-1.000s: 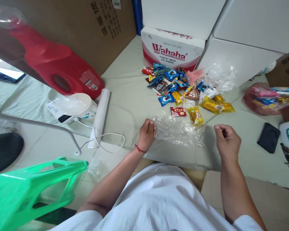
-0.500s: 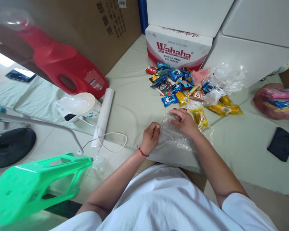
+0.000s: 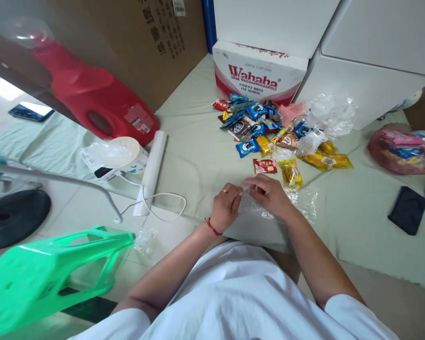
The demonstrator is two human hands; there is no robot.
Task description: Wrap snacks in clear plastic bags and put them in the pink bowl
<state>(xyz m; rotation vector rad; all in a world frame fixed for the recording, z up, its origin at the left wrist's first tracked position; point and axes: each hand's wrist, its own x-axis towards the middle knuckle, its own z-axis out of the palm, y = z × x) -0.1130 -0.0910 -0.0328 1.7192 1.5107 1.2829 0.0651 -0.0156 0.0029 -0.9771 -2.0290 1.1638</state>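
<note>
Close together near the table's front edge, my two hands pinch a clear plastic bag [image 3: 252, 204]. My left hand [image 3: 226, 205], with a ring and a red string bracelet, grips its gathered edge between thumb and fingers. From the other side, my right hand [image 3: 269, 196] is closed on the same edge, and the crumpled film hangs below it. Just beyond my fingers lie a small red packet [image 3: 265, 165] and a yellow snack packet [image 3: 291, 173]. Farther back is a heap of wrapped snacks, with a blue packet [image 3: 248, 148] at its near left.
A Wahaha carton [image 3: 258, 75] stands behind the heap. Crumpled clear plastic [image 3: 331, 115] lies at its right, near a reddish bag of snacks [image 3: 389, 148] and a black pouch [image 3: 407, 210]. On the left are a red jug [image 3: 102, 104], a paper cup [image 3: 136, 163], a white cable [image 3: 165, 194] and a green stool [image 3: 38, 269].
My hands have come together, fingertips now meeting at the bag's edge. The bag has bunched up and shifted, and the red packet behind my right hand now shows fully.
</note>
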